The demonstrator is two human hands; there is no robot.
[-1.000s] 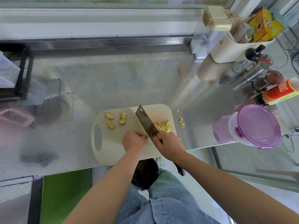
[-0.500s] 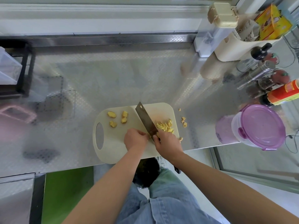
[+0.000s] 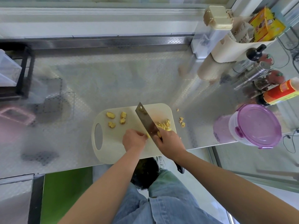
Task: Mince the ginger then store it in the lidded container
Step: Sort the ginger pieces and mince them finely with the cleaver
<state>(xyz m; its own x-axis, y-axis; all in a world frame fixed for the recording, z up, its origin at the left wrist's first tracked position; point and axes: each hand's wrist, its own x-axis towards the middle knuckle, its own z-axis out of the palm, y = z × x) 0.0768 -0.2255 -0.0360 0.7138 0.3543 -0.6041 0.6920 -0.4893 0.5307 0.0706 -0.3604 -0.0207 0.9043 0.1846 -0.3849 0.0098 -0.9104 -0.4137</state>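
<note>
at a steel counter (image 3: 113, 75), we are mincing ginger on a pale cutting board (image 3: 105, 152). our right hand (image 3: 169, 143) is gripping the cleaver (image 3: 145, 121), its blade pointing away from us and slightly left. our left hand (image 3: 133, 139), fingers curled, is pinning a ginger piece (image 3: 148, 135) just left of the blade. cut slices (image 3: 164, 126) are lying to its right, uncut chunks (image 3: 123, 118) farther left, nearer the left hand. the purple-lidded container (image 3: 257, 125) is sitting closed, well to the right.
</note>
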